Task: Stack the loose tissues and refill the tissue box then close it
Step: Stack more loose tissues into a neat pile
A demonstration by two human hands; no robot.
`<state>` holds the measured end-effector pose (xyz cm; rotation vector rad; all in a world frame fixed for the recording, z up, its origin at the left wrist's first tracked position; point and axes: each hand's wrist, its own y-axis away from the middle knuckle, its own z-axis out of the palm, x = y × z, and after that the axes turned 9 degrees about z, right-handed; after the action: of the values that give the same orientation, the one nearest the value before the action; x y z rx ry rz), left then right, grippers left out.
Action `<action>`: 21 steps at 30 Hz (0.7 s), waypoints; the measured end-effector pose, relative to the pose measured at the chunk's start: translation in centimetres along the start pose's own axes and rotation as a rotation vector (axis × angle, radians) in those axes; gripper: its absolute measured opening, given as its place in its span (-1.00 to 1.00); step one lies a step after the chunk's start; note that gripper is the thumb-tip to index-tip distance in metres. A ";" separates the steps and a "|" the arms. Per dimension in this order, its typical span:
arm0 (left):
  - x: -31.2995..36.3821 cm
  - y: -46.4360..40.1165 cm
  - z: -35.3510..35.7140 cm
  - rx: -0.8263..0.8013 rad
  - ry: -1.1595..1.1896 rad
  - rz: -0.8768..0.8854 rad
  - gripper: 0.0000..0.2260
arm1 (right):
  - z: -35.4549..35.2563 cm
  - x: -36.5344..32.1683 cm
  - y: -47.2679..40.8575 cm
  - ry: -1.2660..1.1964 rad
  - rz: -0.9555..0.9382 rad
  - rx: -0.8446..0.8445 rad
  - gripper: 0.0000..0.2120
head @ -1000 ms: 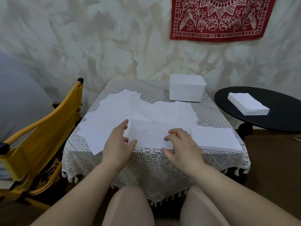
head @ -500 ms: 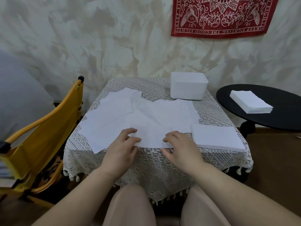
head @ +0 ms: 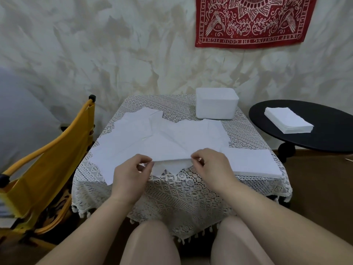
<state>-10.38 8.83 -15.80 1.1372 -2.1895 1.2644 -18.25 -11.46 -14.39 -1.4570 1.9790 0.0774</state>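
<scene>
Several loose white tissues [head: 152, 138] lie spread and overlapping across the lace-covered table [head: 172, 190]. My left hand [head: 131, 173] and my right hand [head: 212, 165] each pinch the near edge of one tissue [head: 170, 159] and lift it slightly off the cloth. A neat stack of tissues [head: 252, 162] sits at the table's front right, just beside my right hand. The white tissue box [head: 216, 103] stands at the back right of the table.
A yellow folding chair [head: 53, 159] stands close to the table's left side. A round black side table [head: 321, 131] on the right carries another tissue stack [head: 287, 120]. A red cloth [head: 252, 20] hangs on the wall behind. My knees are under the front edge.
My hands went from resting flat on the near tissue to pinching its front edge and raising it. The view shifted slightly downward.
</scene>
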 end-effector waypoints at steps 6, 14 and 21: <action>4.6 -3.4 1.8 0.020 0.127 0.096 -0.81 | -4.4 1.5 -3.0 -0.073 -0.044 0.254 -0.88; 9.7 -3.4 10.6 -0.169 0.116 0.340 -0.92 | -10.2 10.6 -0.3 0.114 -0.112 0.429 -0.86; 10.2 -1.0 14.5 -0.338 -0.003 0.369 -0.92 | -9.8 16.7 3.7 0.149 -0.031 0.334 -0.86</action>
<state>-14.67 -8.38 -16.28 0.6247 -2.5710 0.9621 -28.64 -27.98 -17.00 -1.3032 1.9711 -0.3685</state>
